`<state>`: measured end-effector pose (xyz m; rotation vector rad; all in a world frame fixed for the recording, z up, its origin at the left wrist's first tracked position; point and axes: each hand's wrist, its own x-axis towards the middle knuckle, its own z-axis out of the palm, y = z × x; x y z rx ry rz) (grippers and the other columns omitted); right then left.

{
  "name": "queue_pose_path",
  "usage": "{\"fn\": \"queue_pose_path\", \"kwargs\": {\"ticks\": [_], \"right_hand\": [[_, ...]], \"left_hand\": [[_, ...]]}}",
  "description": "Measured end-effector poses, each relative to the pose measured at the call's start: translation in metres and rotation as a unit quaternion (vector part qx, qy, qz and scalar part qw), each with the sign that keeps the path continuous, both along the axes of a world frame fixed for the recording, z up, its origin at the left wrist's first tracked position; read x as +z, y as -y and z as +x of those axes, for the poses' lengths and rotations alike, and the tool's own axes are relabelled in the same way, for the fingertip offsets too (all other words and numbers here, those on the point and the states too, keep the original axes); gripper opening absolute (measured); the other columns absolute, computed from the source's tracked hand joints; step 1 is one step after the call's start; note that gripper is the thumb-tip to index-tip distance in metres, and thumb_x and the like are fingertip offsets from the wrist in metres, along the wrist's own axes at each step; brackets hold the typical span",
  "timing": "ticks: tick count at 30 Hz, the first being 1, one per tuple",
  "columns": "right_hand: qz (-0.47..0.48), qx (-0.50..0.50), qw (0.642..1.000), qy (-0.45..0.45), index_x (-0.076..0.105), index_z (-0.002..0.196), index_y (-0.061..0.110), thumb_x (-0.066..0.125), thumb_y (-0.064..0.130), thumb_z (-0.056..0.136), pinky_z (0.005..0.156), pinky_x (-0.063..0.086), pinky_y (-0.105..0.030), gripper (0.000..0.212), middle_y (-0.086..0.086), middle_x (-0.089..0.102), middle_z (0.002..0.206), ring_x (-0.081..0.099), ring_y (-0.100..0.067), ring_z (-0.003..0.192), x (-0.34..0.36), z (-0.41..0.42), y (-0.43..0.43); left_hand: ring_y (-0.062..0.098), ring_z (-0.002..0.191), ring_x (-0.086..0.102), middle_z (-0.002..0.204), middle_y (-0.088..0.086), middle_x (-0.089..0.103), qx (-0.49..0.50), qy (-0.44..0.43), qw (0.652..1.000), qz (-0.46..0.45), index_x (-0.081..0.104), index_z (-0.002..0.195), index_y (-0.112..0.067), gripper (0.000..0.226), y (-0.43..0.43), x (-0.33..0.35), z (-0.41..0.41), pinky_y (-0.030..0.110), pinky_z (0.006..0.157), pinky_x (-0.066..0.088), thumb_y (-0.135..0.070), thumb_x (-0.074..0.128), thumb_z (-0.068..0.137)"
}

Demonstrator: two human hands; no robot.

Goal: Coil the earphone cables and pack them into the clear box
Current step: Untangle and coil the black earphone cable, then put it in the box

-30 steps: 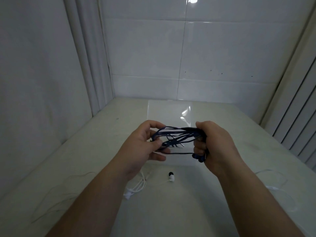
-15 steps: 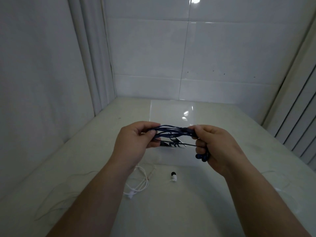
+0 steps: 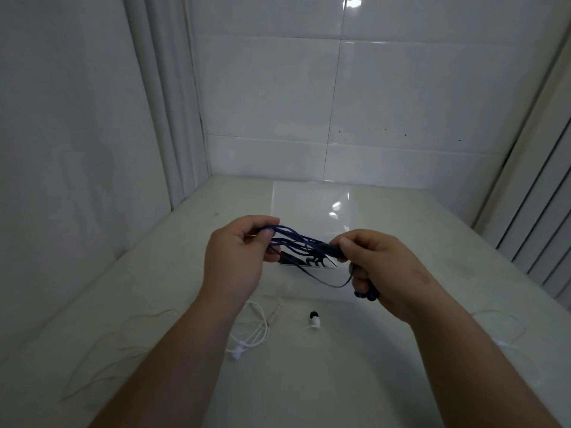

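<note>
The blue cable (image 3: 296,242) vanishes at both ends: into the curled fingers (image 3: 262,233) of the left hand (image 3: 238,261), and behind the right hand (image 3: 386,270). Only its earbuds (image 3: 366,295) peek out below. The box (image 3: 309,205) has its near side masked; the dark shapes (image 3: 289,260) there, can't tell what. White cable (image 3: 256,329) slips under the left forearm (image 3: 185,350). Pale cables (image 3: 102,362) on the worktop (image 3: 340,381) are too faint to trace. Left forearm and right forearm (image 3: 463,366) run off the bottom edge.

Between our left hand (image 3: 238,261) and right hand (image 3: 386,273) we hold a cable bundle (image 3: 296,242), above the near end of the box (image 3: 309,199), which sits far on the surface (image 3: 340,381). Nearer lies a looped cable (image 3: 256,329), with an earbud (image 3: 314,319) to its right.
</note>
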<state>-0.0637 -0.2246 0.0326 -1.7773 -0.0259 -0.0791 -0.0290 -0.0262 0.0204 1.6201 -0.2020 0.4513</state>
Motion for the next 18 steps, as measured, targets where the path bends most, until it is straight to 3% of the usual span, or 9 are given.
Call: {"fn": "queue_pose_path", "kwargs": {"ticks": [3, 7, 11, 18], "right_hand": [[0.014, 0.043, 0.999, -0.026, 0.072, 0.101, 0.014, 0.048, 0.011, 0.1, 0.049, 0.036, -0.03, 0.024, -0.013, 0.053, 0.08, 0.043, -0.014, 0.049, 0.001, -0.002, 0.002], [-0.037, 0.069, 0.996, -0.043, 0.075, 0.101, 0.02, 0.053, 0.007, 0.097, 0.046, 0.039, -0.025, 0.026, -0.003, 0.063, 0.077, 0.049, -0.014, 0.051, 0.0, -0.003, 0.004], [-0.107, 0.031, 0.994, -0.013, 0.075, 0.095, 0.024, 0.055, 0.009, 0.096, 0.046, 0.038, -0.028, 0.026, 0.002, 0.066, 0.071, 0.05, -0.015, 0.05, 0.0, -0.002, 0.006], [0.019, -0.09, 0.995, 0.049, 0.075, 0.092, 0.012, 0.051, 0.006, 0.097, 0.043, 0.035, -0.028, 0.025, -0.011, 0.063, 0.074, 0.049, -0.016, 0.047, 0.005, 0.003, 0.01]], "left_hand": [[0.015, 0.061, 0.07, 0.068, 0.0, 0.07, 0.008, 0.0, 1.0, -0.008, 0.072, 0.085, -0.024, 0.032, -0.001, 0.001, 0.0, 0.027, 0.064, 0.059, 0.003, 0.055, 0.09], [0.013, 0.062, 0.068, 0.073, -0.001, 0.07, 0.019, 0.011, 1.0, 0.004, 0.069, 0.086, -0.029, 0.036, -0.002, 0.001, 0.001, 0.025, 0.062, 0.058, 0.004, 0.055, 0.09], [0.006, 0.058, 0.062, 0.076, -0.001, 0.067, 0.015, 0.019, 0.999, 0.035, 0.065, 0.081, -0.024, 0.035, -0.003, 0.002, -0.001, 0.014, 0.056, 0.05, 0.006, 0.052, 0.09], [0.013, 0.063, 0.069, 0.068, 0.0, 0.071, -0.039, -0.017, 0.998, 0.04, 0.07, 0.08, -0.021, 0.036, -0.002, 0.001, 0.001, 0.02, 0.065, 0.056, 0.009, 0.052, 0.09]]}}
